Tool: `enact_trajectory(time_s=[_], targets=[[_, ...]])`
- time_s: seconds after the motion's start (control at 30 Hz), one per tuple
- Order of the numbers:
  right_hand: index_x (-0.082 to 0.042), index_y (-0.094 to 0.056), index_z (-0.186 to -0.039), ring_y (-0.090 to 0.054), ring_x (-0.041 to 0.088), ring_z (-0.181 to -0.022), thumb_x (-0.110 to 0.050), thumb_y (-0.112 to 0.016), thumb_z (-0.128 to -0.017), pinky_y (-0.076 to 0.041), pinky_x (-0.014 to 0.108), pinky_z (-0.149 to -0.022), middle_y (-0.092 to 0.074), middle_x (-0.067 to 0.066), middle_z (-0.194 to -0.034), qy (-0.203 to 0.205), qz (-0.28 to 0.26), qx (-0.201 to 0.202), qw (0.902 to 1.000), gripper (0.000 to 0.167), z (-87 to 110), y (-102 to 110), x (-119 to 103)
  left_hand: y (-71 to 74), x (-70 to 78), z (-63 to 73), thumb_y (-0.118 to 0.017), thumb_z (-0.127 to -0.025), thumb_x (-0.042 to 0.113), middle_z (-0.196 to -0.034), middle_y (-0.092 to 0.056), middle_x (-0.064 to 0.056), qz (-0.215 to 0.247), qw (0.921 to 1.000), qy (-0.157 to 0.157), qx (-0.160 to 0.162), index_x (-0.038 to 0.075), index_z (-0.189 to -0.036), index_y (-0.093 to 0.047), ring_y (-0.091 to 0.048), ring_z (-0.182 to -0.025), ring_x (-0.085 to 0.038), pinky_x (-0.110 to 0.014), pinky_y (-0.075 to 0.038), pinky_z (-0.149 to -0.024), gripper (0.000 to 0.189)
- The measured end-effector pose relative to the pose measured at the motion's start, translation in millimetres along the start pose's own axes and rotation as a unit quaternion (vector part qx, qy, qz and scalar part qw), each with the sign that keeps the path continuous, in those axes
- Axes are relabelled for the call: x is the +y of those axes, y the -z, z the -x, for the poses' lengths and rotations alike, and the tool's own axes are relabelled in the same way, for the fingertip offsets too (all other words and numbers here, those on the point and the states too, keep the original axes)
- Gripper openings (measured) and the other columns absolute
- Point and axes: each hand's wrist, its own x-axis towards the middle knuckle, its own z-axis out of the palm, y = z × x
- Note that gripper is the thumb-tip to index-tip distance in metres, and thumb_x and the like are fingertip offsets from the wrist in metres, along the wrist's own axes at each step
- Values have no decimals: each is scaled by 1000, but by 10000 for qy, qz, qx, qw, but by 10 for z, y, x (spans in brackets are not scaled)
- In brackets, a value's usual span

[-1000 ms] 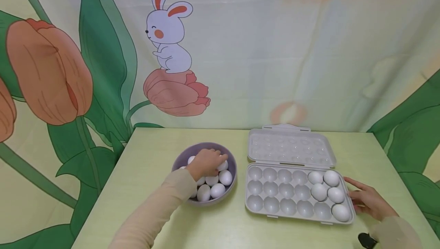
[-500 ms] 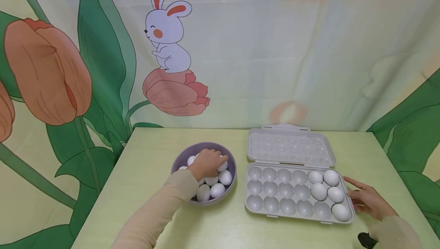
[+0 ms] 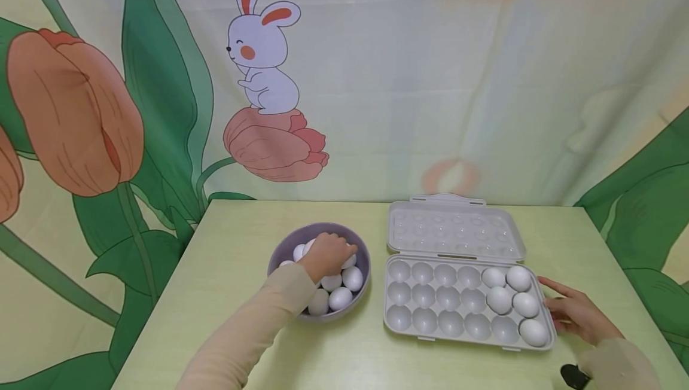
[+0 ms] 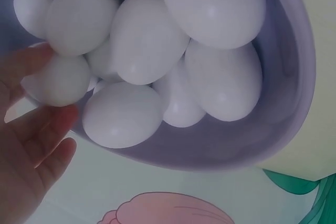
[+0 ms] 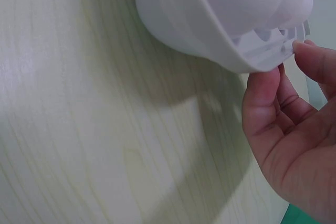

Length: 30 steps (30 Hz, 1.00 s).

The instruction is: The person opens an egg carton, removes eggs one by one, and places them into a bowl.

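The white egg [image 4: 60,80] lies inside the purple bowl [image 4: 286,77], at its side, and the left hand [image 3: 329,255] pinches it between the curled fingertips. The fingers are parted only as much as the egg needs, some on one side of it and some on the other; I judge that this grasp is chosen because the shell is smooth and the neighbours sit close. Around it are the other eggs [image 4: 149,38] in a heap, several touching, which the bowl's curved wall probably keeps from rolling away. To the right of the bowl, and apart from it, stands the grey tray [image 3: 451,322]; five eggs [image 3: 499,301] rest at its right end, each in its own hollow, a shape that seems meant to hold them still. The lid [image 3: 457,231] is folded back behind the tray, so the hollows can be reached from above. At the tray's right end, the right hand [image 3: 578,316] holds the rim with the fingertips, nearly closed on that thin edge, perhaps to steady it. Bowl and tray both rest on the pale table [image 3: 242,228], before a cloth [image 3: 377,109] with a printed rabbit.
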Motion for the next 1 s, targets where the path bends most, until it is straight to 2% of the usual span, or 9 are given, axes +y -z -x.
enact_trajectory(time_s=[0.17,0.37,0.47,0.67,0.8,0.9,1.0], targets=[[-20,-11,-142,-54,9,-70,-24,-56,-84,-45,26,-62,-58,-7,-80,-9,-16,-2,10000,74,4,9,5,53,8,7,-62,-80,20,-89,-64,3,-266,9996,-59,-72,27,-104,-61,-58,-78,-16,-31,-48,-65,25],[-23,-12,-142,-53,7,-68,-23,-56,-85,-45,25,-61,-58,-8,-78,20,-56,-13,10000,72,12,13,19,70,21,5,-63,-79,25,-95,-63,5,-455,9987,-130,-166,32,-106,-62,-57,-84,-15,-30,-48,-70,28],[-25,-14,-141,-53,7,-68,-24,-56,-85,-44,25,-61,-58,-8,-78,15,-66,-4,10000,71,13,17,24,56,25,-8,-63,-79,27,-98,-62,6,-499,9985,-137,-196,33,-107,-61,-57,-86,-15,-30,-47,-72,28],[-20,-10,-142,-53,7,-68,-24,-55,-85,-45,25,-61,-58,-8,-79,43,-41,-55,10000,72,17,22,20,55,14,-33,-64,-77,34,-110,-59,4,-401,9986,-130,-312,32,-117,-55,-55,-98,-17,-33,-46,-81,41],[-17,-10,-142,-54,7,-68,-23,-56,-85,-45,25,-61,-58,-8,-78,64,10,-7,10000,73,19,16,12,147,-5,-55,-66,-76,35,-110,-59,1,2,10000,-50,29,26,-118,-53,-55,-99,-18,-33,-46,-81,45],[-14,-8,-142,-53,8,-68,-22,-55,-85,-45,25,-61,-58,-7,-78,107,63,-43,9999,73,13,10,4,300,13,-103,-64,-78,31,-105,-59,1,393,9982,49,457,24,-116,-54,-56,-93,-19,-33,-47,-76,40],[-14,-8,-142,-52,9,-68,-23,-55,-85,-44,26,-61,-57,-7,-79,58,32,-40,10000,74,1,1,-9,476,99,-180,-62,-80,30,-104,-58,1,783,9944,31,713,23,-119,-52,-56,-90,-19,-33,-48,-69,41]])
